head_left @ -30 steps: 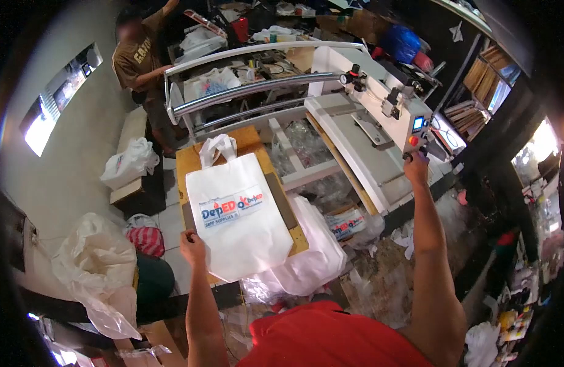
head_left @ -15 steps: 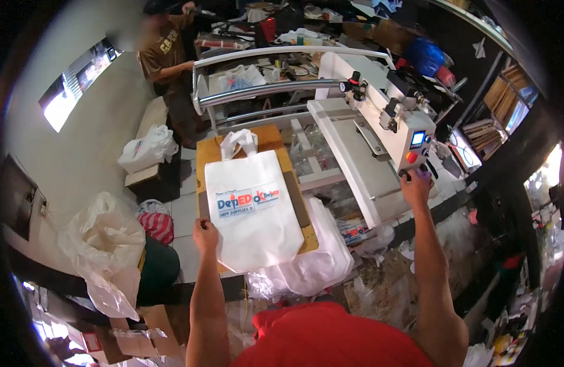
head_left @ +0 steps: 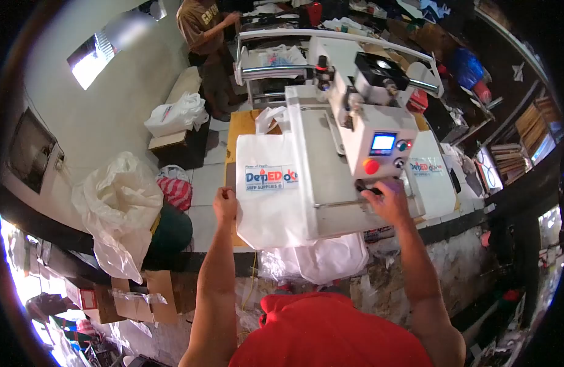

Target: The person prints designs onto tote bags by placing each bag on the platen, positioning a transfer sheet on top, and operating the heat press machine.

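My right hand [head_left: 389,199] is wrapped round the black handle [head_left: 362,185] at the front of a white heat press head [head_left: 379,125]. The head's flat plate [head_left: 321,177] covers the right part of a white tote bag [head_left: 266,214]. The bag lies flat on a brown board [head_left: 234,131], its blue and red "DepED" print partly showing and its handles pointing away from me. At the bag's left edge is my left hand [head_left: 225,203], fingers curled; whether they pinch the edge is hidden. Another printed white bag [head_left: 427,162] shows on the right of the head.
A person in a brown shirt [head_left: 199,27] stands at the back left. White bags [head_left: 178,113] are piled on a bench. A plastic sack [head_left: 120,202] hangs at the left. More white bags [head_left: 334,257] lie below the board. A metal rail [head_left: 276,72] runs behind the press.
The press head has moved left with my right hand on its handle and now overlaps the tote bag. A second printed bag has come into view on the right. My left hand stays at the bag's left edge.
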Demonstrator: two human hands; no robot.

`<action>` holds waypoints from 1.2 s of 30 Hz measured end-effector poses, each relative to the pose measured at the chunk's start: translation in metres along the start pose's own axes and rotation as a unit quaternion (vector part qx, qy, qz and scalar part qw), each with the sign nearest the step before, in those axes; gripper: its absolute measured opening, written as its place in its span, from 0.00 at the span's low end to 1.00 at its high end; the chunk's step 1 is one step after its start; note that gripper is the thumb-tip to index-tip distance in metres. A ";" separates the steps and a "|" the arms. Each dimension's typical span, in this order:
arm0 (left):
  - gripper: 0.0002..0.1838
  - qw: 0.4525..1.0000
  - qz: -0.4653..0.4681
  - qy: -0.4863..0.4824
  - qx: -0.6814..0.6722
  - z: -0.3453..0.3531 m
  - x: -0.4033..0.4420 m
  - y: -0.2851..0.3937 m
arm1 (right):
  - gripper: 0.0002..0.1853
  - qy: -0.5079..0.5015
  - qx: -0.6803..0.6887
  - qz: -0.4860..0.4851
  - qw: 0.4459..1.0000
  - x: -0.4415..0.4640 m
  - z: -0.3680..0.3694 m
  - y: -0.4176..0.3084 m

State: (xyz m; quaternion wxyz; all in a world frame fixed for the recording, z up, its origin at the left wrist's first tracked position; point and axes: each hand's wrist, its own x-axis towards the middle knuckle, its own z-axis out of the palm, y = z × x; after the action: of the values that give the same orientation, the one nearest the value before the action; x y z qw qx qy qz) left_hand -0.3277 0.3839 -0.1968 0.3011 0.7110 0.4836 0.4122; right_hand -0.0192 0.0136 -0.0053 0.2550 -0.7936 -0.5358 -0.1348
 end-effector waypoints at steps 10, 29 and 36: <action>0.08 0.989 0.122 0.065 -0.057 -0.080 -0.033 0.110 | 0.10 -0.045 0.070 -0.116 0.990 0.030 0.051 -0.107; 0.12 0.912 0.332 -0.093 0.223 -0.011 -0.100 0.243 | 0.09 -0.037 0.197 0.298 0.933 -0.095 0.075 0.102; 0.11 0.909 0.311 -0.069 0.270 -0.007 -0.099 0.247 | 0.37 -0.287 0.104 0.351 0.885 -0.211 0.227 0.130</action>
State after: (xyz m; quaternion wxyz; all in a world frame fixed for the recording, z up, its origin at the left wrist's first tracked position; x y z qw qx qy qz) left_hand -0.2447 0.2045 -0.0182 -0.0129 0.9061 0.3087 0.2890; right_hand 0.0049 -0.0656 -0.3311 0.2022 -0.9026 -0.2832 0.2533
